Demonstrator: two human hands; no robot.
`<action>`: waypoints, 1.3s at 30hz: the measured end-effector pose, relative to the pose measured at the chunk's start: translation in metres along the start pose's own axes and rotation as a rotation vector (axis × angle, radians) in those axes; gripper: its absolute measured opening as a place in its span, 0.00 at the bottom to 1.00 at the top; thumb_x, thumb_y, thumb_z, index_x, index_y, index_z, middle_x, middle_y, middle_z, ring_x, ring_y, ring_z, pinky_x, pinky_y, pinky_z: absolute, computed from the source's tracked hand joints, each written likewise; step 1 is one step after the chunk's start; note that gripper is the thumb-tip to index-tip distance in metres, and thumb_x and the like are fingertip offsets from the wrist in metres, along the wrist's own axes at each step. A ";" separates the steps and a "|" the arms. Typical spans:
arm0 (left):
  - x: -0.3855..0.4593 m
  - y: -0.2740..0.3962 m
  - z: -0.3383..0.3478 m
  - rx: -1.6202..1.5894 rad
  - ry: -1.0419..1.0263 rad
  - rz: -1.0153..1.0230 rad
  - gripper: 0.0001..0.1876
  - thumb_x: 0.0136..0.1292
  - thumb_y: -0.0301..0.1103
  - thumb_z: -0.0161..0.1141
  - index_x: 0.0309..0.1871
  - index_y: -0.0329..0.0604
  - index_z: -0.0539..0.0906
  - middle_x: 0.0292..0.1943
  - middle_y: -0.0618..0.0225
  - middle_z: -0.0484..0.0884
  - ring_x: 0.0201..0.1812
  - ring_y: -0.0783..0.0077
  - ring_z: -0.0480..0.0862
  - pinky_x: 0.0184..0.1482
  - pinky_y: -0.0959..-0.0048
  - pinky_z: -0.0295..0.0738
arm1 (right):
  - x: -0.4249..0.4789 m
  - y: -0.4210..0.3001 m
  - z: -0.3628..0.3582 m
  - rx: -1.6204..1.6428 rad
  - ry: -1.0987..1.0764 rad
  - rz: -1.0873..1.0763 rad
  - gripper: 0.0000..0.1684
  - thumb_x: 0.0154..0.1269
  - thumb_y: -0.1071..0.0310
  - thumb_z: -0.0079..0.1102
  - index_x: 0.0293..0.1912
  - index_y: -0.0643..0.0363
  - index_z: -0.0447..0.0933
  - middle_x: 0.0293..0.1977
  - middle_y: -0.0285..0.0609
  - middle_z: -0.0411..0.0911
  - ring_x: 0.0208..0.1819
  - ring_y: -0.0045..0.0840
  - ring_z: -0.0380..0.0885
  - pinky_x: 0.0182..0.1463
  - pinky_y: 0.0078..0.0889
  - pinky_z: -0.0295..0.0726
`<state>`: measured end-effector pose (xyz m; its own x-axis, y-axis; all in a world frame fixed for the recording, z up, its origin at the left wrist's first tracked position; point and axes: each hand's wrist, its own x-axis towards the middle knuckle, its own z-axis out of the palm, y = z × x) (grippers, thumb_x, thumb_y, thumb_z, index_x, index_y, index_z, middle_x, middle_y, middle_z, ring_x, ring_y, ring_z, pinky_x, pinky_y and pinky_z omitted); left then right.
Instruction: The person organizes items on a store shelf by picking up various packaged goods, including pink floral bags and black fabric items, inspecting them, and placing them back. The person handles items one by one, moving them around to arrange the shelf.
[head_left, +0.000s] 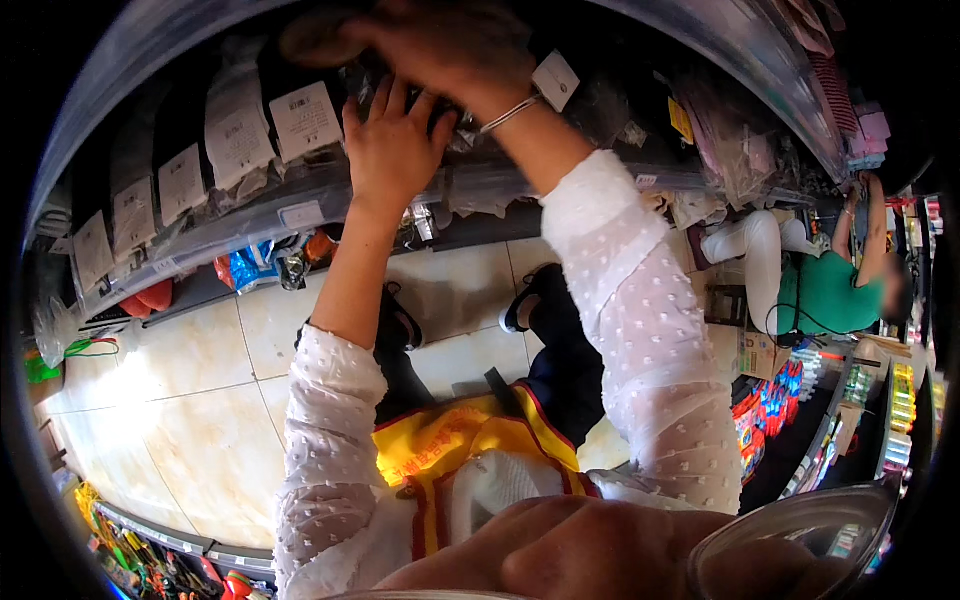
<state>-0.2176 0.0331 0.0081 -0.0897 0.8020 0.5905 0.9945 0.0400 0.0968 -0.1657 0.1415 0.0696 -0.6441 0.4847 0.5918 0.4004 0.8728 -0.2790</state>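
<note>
My left hand (396, 150) reaches palm down over the shelf, its fingers spread on or just above dark items in clear plastic packaging. Above and partly past it, my right hand (457, 56) is blurred in the dark upper part of the view. At its fingertips is a tan, rounded object (319, 39), also blurred; whether the hand grips it cannot be made out. Left of my hands, white printed cards (306, 121) stand along the shelf front with packaged goods. Another white tag (556, 81) lies beside my right wrist, which wears a bangle.
The grey shelf edge (225, 238) curves across in front of me, with colourful packets (259, 266) on a lower level. Tiled floor (199, 420) lies below. At right, a person in a green top (825, 289) reaches toward shelves near a cardboard box (761, 352). Tools hang at lower left (161, 559).
</note>
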 end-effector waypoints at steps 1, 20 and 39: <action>0.004 0.023 0.003 -0.075 0.026 0.033 0.23 0.64 0.50 0.52 0.61 0.61 0.72 0.60 0.62 0.73 0.62 0.62 0.72 0.61 0.46 0.59 | -0.007 0.034 -0.029 -0.167 0.002 0.025 0.17 0.60 0.58 0.55 0.49 0.45 0.77 0.42 0.44 0.79 0.43 0.39 0.79 0.48 0.41 0.76; -0.011 0.008 0.026 -0.112 -0.007 0.105 0.24 0.61 0.48 0.52 0.61 0.65 0.72 0.65 0.70 0.67 0.64 0.63 0.69 0.59 0.38 0.56 | -0.141 -0.023 -0.062 -0.211 -0.121 0.059 0.17 0.61 0.60 0.55 0.51 0.37 0.75 0.41 0.41 0.73 0.38 0.37 0.78 0.35 0.40 0.80; -0.013 0.043 -0.012 -0.299 0.106 0.160 0.13 0.62 0.38 0.58 0.50 0.54 0.81 0.57 0.67 0.75 0.64 0.63 0.68 0.67 0.50 0.51 | -0.263 -0.038 -0.082 0.094 -0.670 0.476 0.17 0.58 0.56 0.57 0.46 0.49 0.79 0.39 0.47 0.81 0.40 0.41 0.80 0.43 0.37 0.77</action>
<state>-0.1746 0.0168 0.0142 0.0452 0.7169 0.6957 0.9381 -0.2698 0.2171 0.0419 -0.0236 -0.0130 -0.6836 0.7089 -0.1735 0.6912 0.5524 -0.4659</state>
